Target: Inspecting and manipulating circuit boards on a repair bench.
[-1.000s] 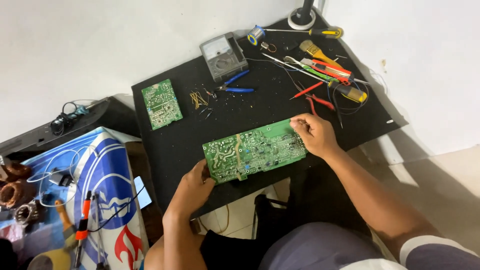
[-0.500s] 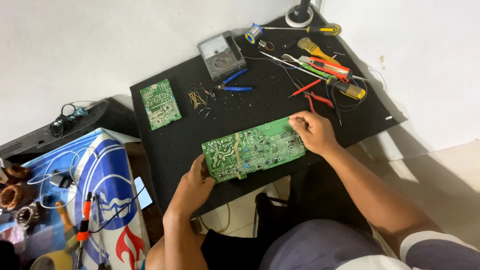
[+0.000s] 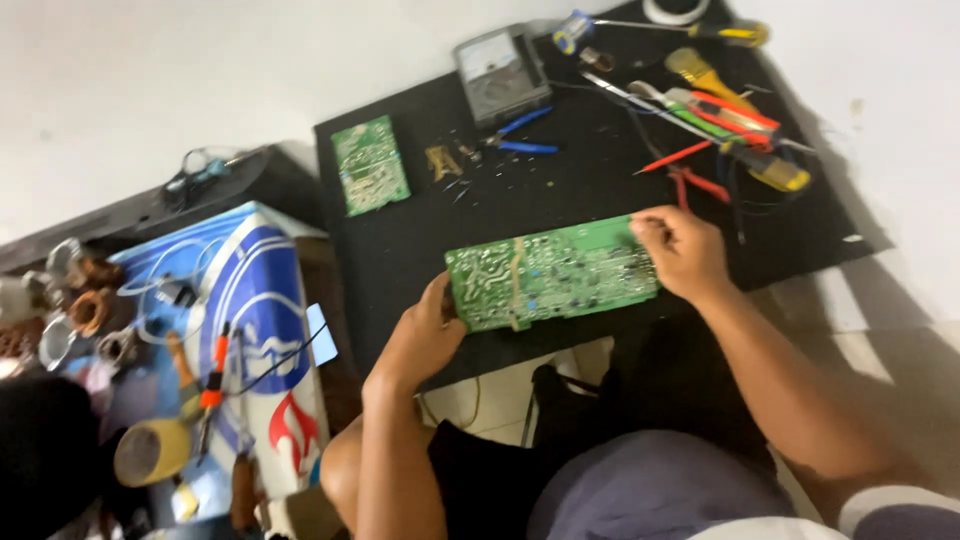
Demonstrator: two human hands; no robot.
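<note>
A long green rectangular circuit board (image 3: 552, 272) lies solder side up near the front edge of the black worktop (image 3: 420, 240), held at both ends. The left hand (image 3: 425, 335) grips its left end, thumb on the board's edge and fingers curled beneath. The right hand (image 3: 682, 250) is clenched over the board's right end, fingertips pinched at the top right corner.

Further back on the worktop, well apart from the held board, lies a smaller green circuit board (image 3: 370, 165), and just right of it a few small loose metal parts (image 3: 445, 160). Behind those stands a grey analogue meter with a pale dial (image 3: 500, 75), with blue-handled pliers (image 3: 520, 135) just in front of it. To the right, behind the right hand, is a heap of hand tools with yellow, red and green handles (image 3: 725, 110), among them a yellow-handled screwdriver (image 3: 690, 30) near the far edge and red-handled cutters (image 3: 695, 180) just behind the right hand.

Left of the worktop a blue and white printed bag (image 3: 255, 310) carries an orange-handled soldering iron (image 3: 212, 385), a roll of tape (image 3: 150, 450) and copper wire coils (image 3: 90, 300)
</note>
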